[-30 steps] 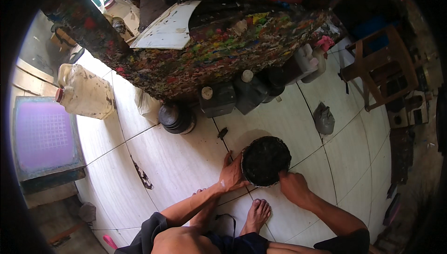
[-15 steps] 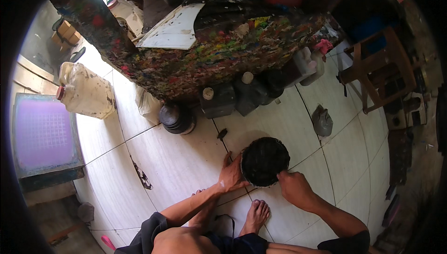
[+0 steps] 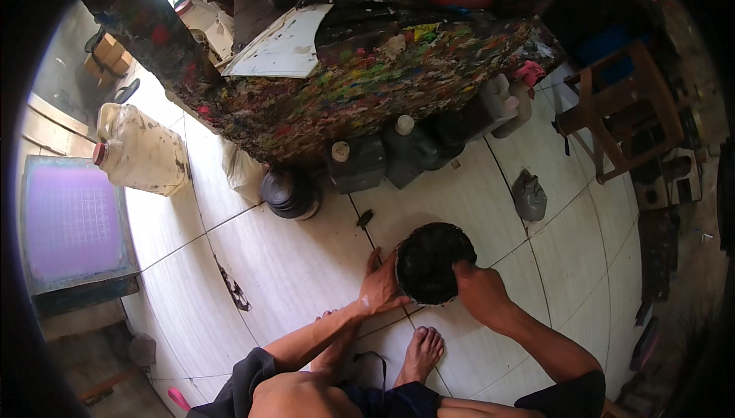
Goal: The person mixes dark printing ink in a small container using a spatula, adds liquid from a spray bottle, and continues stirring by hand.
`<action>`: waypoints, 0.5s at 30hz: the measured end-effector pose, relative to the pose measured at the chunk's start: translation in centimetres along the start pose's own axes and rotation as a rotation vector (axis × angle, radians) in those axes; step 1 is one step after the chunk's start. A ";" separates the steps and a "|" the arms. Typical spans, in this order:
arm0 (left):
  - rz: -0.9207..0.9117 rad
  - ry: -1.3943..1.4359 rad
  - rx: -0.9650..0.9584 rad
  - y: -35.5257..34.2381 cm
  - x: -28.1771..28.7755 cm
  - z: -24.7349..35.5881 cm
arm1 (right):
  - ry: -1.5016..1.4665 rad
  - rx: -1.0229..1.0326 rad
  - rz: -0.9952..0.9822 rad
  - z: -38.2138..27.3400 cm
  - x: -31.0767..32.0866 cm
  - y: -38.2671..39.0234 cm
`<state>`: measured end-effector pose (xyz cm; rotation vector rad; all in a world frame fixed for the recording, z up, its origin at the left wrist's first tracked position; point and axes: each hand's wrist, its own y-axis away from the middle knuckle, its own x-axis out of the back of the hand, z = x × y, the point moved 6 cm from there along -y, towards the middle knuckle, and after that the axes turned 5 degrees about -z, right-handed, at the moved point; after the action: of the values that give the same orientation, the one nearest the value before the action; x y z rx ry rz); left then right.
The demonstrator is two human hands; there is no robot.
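Black round tub point(image 3: 434, 262): sitting on tiled floor point(image 3: 306, 265) by bare foot point(image 3: 419, 353). Left hand point(image 3: 380, 286) pressing open against its side; right hand point(image 3: 476, 289) curling over rim. Risking tipping and spilling dark contents if gripping unevenly.

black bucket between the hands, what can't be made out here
Head view only:
- Contents of the black bucket: the inside is uniformly dark.
- Right hand fingertips: curled over the rim, so whatever they may hold is hidden.
- Left hand palm: pressed flat against the bucket's side.
- Small dark object on the floor tiles: too small to identify.
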<state>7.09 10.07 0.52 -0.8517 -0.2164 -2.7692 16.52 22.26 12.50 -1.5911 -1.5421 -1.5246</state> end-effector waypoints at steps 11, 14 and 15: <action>0.018 -0.106 -0.058 -0.1 -0.1 -0.2 | -0.139 0.011 -0.089 -0.2 -3.9 1.4; 0.037 -0.094 -0.060 -0.2 0.1 0.2 | 0.064 -0.082 -0.152 0.9 -4.1 0.8; 0.038 -0.093 -0.059 -0.2 0.2 0.4 | 0.123 -0.080 -0.140 1.3 -4.1 0.3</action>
<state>7.09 10.28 0.89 -0.9894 -0.1340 -2.7157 18.27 21.65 8.65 -1.4273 -1.5704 -1.7453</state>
